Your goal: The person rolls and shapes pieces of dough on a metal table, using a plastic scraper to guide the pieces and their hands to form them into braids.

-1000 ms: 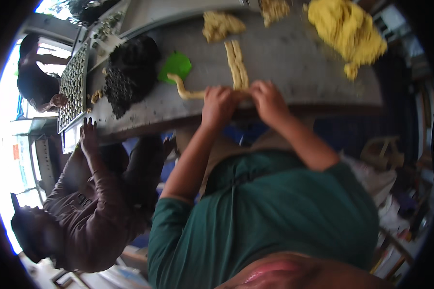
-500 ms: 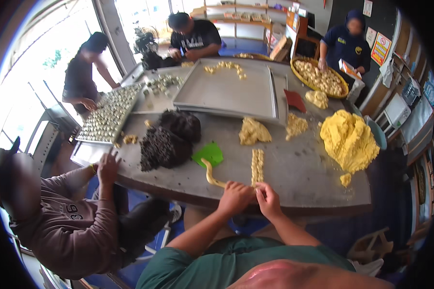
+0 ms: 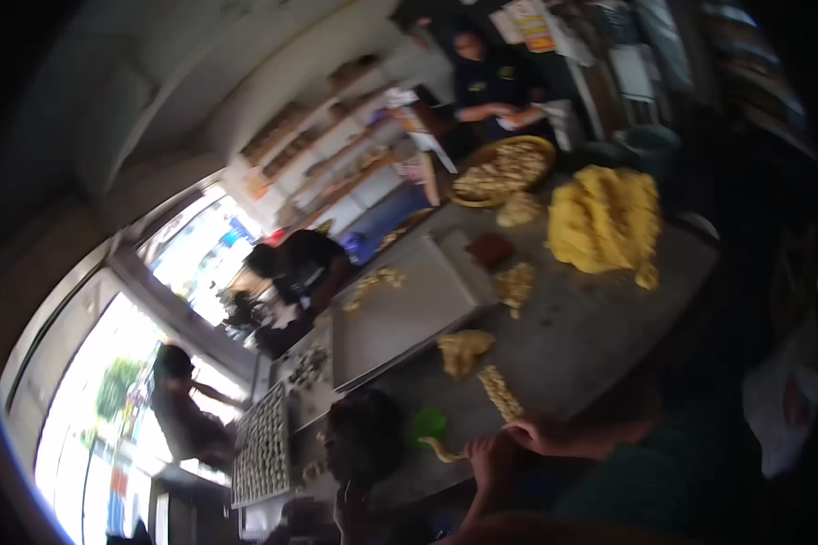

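Note:
My left hand (image 3: 489, 456) is curled at the table's near edge, on the end of a thin curved strip of yellow dough (image 3: 438, 450). Just right of it, my right hand (image 3: 541, 432) rests on the near end of a thick, ridged yellow dough rope (image 3: 501, 392) that runs away from me. The two hands are close together. A green scraper (image 3: 427, 422) lies left of the rope, beside a dark dough heap (image 3: 369, 434). The picture is tilted and blurred.
On the grey table (image 3: 573, 336) are a yellow lump (image 3: 463, 350), a big yellow dough mass (image 3: 604, 218), a flat metal tray (image 3: 400, 313), a red block (image 3: 489, 250), a basket of pieces (image 3: 504, 168) and a tray of small balls (image 3: 262, 445). Other people work around the table.
The view has swung up and tilted, so the far room and windows now fill it. My hands have stayed together at the near end of the dough rope.

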Action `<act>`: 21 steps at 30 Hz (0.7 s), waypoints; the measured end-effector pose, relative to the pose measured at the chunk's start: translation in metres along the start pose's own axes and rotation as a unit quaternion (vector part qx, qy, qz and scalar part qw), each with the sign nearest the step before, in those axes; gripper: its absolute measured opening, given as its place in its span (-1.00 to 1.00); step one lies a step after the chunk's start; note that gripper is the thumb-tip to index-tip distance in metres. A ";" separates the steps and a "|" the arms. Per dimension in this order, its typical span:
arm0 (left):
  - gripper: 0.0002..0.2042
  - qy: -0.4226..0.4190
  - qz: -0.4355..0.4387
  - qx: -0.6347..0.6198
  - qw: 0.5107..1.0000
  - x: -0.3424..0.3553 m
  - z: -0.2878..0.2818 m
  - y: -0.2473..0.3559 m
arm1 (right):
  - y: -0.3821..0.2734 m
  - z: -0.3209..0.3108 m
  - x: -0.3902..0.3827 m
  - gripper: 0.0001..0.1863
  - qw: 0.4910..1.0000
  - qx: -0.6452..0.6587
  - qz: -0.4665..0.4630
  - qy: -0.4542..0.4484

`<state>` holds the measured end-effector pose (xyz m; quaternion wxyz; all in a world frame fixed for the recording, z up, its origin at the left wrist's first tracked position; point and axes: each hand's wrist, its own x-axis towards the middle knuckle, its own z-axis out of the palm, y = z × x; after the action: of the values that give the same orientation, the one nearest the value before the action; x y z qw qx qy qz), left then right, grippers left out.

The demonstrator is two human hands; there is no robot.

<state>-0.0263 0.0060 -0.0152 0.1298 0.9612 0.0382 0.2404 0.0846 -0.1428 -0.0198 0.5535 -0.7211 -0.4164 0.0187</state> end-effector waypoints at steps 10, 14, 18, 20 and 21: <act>-0.87 0.046 0.031 -0.072 0.996 0.018 0.014 -0.019 | -0.020 -0.024 0.009 -0.84 0.999 0.027 -0.026 -0.007; -0.86 0.074 -0.009 -0.139 0.988 0.028 -0.011 0.018 | -0.012 -0.027 0.010 -0.81 0.988 0.114 0.096 0.049; -0.87 0.028 -0.057 -0.117 0.991 0.022 -0.021 0.024 | -0.017 -0.042 0.034 -0.82 0.999 -0.011 0.009 0.038; -0.87 0.015 -0.068 -0.096 0.993 0.017 -0.023 0.023 | -0.002 -0.041 0.058 -0.78 0.996 -0.049 0.019 0.078; -0.87 0.032 -0.059 -0.091 0.994 0.024 -0.022 0.025 | 0.012 -0.044 0.072 -0.78 0.996 -0.042 0.011 0.074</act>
<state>-0.0153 -0.0099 0.0214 0.2290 0.9334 0.0765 0.2653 0.1603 -0.1326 0.0186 0.5519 -0.7476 -0.3666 -0.0462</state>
